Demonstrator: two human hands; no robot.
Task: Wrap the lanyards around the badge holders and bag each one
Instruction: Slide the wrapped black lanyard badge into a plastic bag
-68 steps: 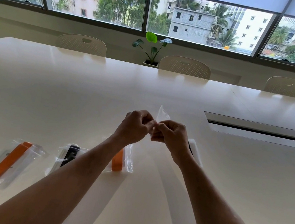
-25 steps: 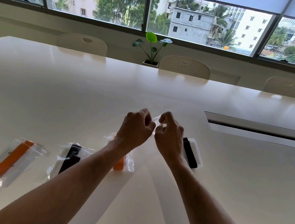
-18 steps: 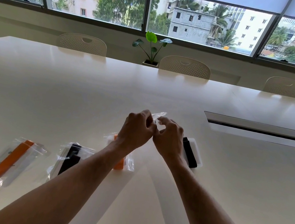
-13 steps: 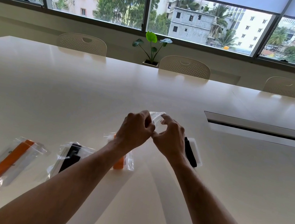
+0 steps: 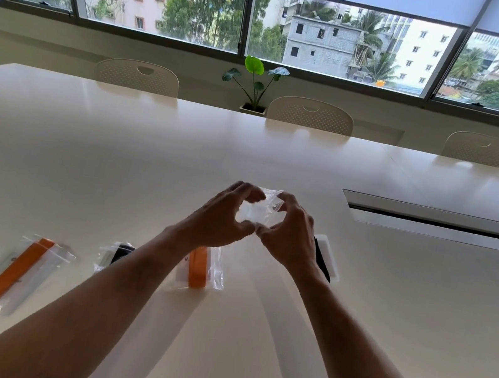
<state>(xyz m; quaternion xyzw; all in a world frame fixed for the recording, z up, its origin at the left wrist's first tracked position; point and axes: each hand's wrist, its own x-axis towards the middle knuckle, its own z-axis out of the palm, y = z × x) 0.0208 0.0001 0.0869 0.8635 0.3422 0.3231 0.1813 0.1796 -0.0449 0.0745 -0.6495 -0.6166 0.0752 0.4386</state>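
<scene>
Hands: our left (image 5: 220, 217) and right (image 5: 292, 232) pinch a clear bag (image 5: 259, 212) above the worktop (image 5: 145, 171). It looks flimsy and slick. We'd grip its mouth edges.

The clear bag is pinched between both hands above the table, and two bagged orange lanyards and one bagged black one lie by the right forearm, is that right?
Not quite: the head view shows those three bagged lanyards by the left forearm. Both hands do pinch the clear bag.

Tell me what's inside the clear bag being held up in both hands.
Nothing visible: the clear bag looks empty, table showing through. Fingers hide its edges.
</scene>
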